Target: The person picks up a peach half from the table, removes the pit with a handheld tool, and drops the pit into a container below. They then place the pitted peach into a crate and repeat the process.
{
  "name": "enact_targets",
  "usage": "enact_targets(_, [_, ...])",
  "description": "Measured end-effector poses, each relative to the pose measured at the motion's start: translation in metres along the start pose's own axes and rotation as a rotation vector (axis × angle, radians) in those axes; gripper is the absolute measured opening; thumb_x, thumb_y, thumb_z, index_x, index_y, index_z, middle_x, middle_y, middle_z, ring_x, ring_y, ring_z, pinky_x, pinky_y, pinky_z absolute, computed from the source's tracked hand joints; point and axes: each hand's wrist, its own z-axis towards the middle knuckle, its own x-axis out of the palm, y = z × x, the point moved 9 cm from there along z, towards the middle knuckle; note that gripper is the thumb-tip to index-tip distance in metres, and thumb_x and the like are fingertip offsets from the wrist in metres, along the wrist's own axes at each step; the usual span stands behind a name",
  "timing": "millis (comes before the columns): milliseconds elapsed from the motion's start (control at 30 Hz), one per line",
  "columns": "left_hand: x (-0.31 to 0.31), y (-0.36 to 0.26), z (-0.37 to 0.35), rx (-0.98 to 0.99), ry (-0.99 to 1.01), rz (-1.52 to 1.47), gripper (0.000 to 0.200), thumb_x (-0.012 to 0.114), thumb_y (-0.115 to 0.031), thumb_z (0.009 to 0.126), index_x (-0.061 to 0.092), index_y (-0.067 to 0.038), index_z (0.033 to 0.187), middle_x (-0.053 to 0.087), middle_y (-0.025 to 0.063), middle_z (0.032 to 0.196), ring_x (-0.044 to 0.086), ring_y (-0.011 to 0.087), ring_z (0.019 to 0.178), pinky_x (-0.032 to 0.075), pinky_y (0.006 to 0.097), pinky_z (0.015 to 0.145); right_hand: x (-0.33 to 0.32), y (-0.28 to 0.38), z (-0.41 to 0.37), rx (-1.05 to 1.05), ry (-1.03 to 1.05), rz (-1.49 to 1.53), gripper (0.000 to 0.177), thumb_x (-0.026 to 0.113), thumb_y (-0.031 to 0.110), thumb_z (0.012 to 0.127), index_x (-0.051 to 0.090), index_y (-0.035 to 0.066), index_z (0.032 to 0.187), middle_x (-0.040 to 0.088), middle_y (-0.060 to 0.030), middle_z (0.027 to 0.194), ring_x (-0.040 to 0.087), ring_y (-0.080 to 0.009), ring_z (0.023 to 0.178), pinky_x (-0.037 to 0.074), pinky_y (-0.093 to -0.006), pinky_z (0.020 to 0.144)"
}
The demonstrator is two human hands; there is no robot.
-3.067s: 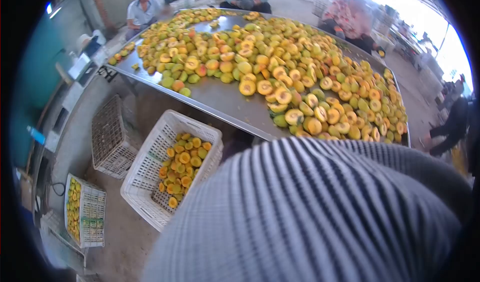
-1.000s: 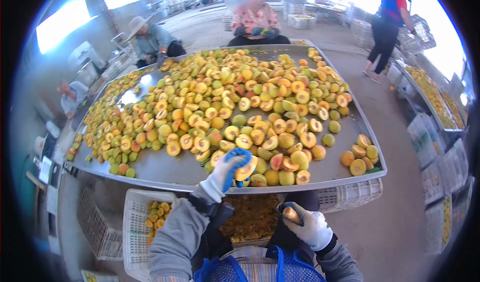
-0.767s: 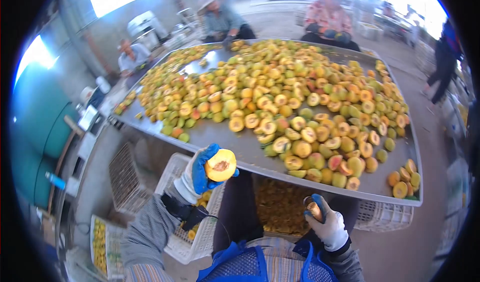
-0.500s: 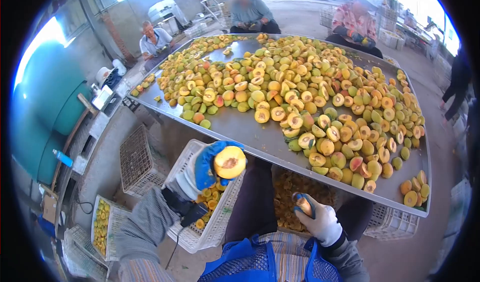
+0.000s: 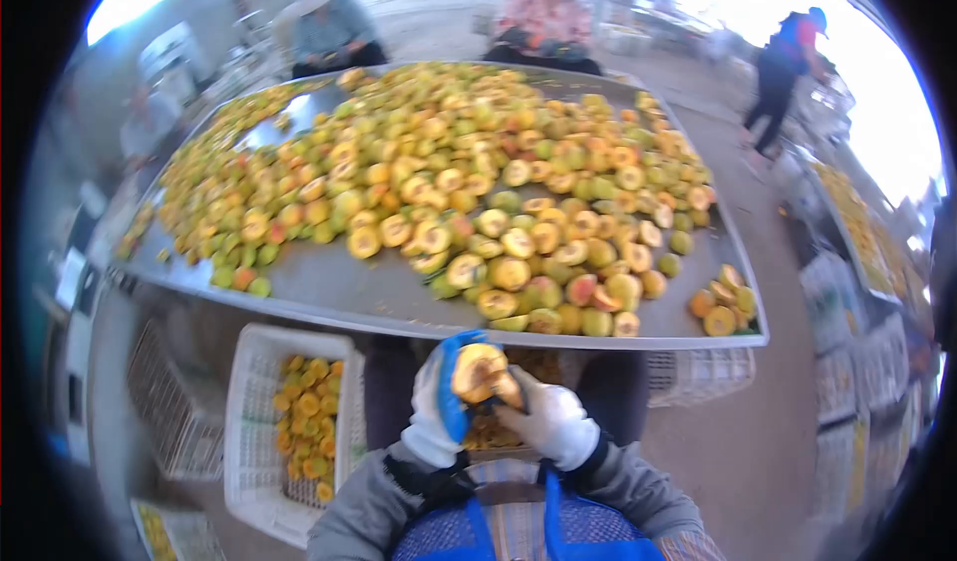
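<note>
The left hand (image 5: 436, 407), gloved in white and blue, is gripping a peach half (image 5: 477, 370), cut face up, below the near edge of the bench (image 5: 329, 297). The right hand (image 5: 551, 423), in a white glove, is touching the fruit's right side; its grip is not showing clearly. A pile of peaches (image 5: 478, 182) is covering the bench, and a white crate (image 5: 244, 402) is standing at lower left.

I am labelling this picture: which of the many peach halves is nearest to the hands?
The peach half gripped in the left hand, cut face up, with the right hand against it. The others lie on the table or in the white crate.
</note>
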Motion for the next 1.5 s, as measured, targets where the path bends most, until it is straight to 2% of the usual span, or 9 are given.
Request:
enact_targets(100, [0.012, 0.009, 0.001, 0.010, 0.119, 0.250, 0.034, 0.050, -0.034, 0.100, 0.058, -0.001, 0.095, 0.061, 0.0084, 0.087, 0.059, 0.0165, 0.079, 0.048, 0.0291, 0.074, 0.006, -0.011, 0.000, 0.035, -0.015, -0.049, 0.045, 0.062, 0.026, 0.083, 0.052, 0.006, 0.122, 0.066, -0.0206, 0.078, 0.066, -0.0382, 0.072, 0.052, -0.0485, 0.065])
enact_targets(367, [0.022, 0.065, -0.018, -0.407, -0.065, -0.457, 0.047, 0.040, -0.041, 0.102, 0.056, 0.002, 0.110, 0.064, 0.0129, 0.095, 0.062, 0.0212, 0.086, 0.052, 0.0330, 0.080, 0.032, -0.039, -0.006, 0.193, 0.153, 0.133, 0.025, 0.052, 0.022, 0.091, 0.057, 0.004, 0.106, 0.066, -0.0200, 0.088, 0.065, -0.0384, 0.088, 0.050, -0.0474, 0.074])
enact_targets(433, [0.024, 0.034, -0.014, -0.146, -0.013, 0.084, 0.039, 0.048, -0.035, 0.099, 0.057, 0.001, 0.110, 0.064, 0.0123, 0.095, 0.062, 0.0209, 0.084, 0.051, 0.0317, 0.079, 0.031, -0.045, -0.008, 0.241, 0.229, 0.078, 0.024, 0.052, 0.022, 0.091, 0.057, 0.004, 0.105, 0.066, -0.0208, 0.086, 0.065, -0.0371, 0.090, 0.049, -0.0464, 0.076])
enact_targets(633, [0.024, 0.040, -0.010, -0.258, -0.001, -0.019, 0.024, 0.058, -0.016, 0.089, 0.058, 0.000, 0.106, 0.064, 0.0097, 0.094, 0.062, 0.0203, 0.083, 0.051, 0.0313, 0.077, 0.045, -0.053, -0.006, 0.214, 0.223, 0.248, 0.024, 0.053, 0.022, 0.090, 0.060, 0.004, 0.104, 0.067, -0.0178, 0.086, 0.067, -0.0357, 0.087, 0.051, -0.0450, 0.075])
enact_targets(767, [0.036, 0.006, -0.007, 0.089, 0.148, 0.542, 0.028, 0.061, -0.022, 0.090, 0.057, 0.002, 0.105, 0.064, 0.0103, 0.095, 0.062, 0.0212, 0.083, 0.051, 0.0321, 0.077, 0.043, -0.067, -0.005, 0.247, 0.236, 0.116, 0.027, 0.056, 0.025, 0.086, 0.064, 0.004, 0.102, 0.068, -0.0205, 0.091, 0.065, -0.0376, 0.091, 0.051, -0.0445, 0.079])
enact_targets(933, [0.041, 0.067, -0.012, -0.442, -0.018, -0.596, 0.028, 0.040, -0.026, 0.103, 0.056, -0.005, 0.093, 0.060, 0.0073, 0.081, 0.057, 0.0175, 0.072, 0.050, 0.0304, 0.069, 0.026, -0.043, -0.004, 0.053, -0.020, 0.067, 0.024, 0.061, 0.024, 0.084, 0.058, 0.006, 0.100, 0.066, -0.0190, 0.079, 0.065, -0.0391, 0.074, 0.052, -0.0477, 0.065])
enact_targets(1000, [0.027, 0.058, -0.016, -0.297, 0.006, -0.211, 0.034, 0.039, -0.032, 0.104, 0.054, -0.004, 0.113, 0.064, 0.0132, 0.104, 0.063, 0.0241, 0.096, 0.052, 0.0361, 0.086, 0.012, -0.038, -0.008, 0.085, -0.050, 0.071, 0.032, 0.064, 0.025, 0.083, 0.057, 0.004, 0.106, 0.066, -0.0203, 0.077, 0.066, -0.0379, 0.071, 0.052, -0.0475, 0.063])
enact_targets(1033, [0.025, 0.084, -0.023, -0.454, -0.073, -0.633, 0.043, 0.038, -0.039, 0.103, 0.053, -0.002, 0.119, 0.063, 0.0154, 0.109, 0.061, 0.0276, 0.106, 0.051, 0.0404, 0.093, 0.009, -0.039, -0.010, 0.122, -0.072, 0.028, 0.039, 0.065, 0.027, 0.083, 0.056, 0.003, 0.114, 0.066, -0.0207, 0.076, 0.066, -0.0366, 0.072, 0.052, -0.0471, 0.063])
enact_targets(1500, [0.028, 0.051, -0.021, -0.312, 0.007, -0.153, 0.056, 0.031, -0.047, 0.103, 0.053, 0.002, 0.120, 0.066, 0.0154, 0.107, 0.064, 0.0230, 0.098, 0.050, 0.0337, 0.092, 0.010, -0.031, -0.007, 0.104, 0.014, -0.175, 0.041, 0.064, 0.024, 0.084, 0.056, 0.003, 0.118, 0.067, -0.0168, 0.079, 0.067, -0.0330, 0.075, 0.053, -0.0425, 0.066])
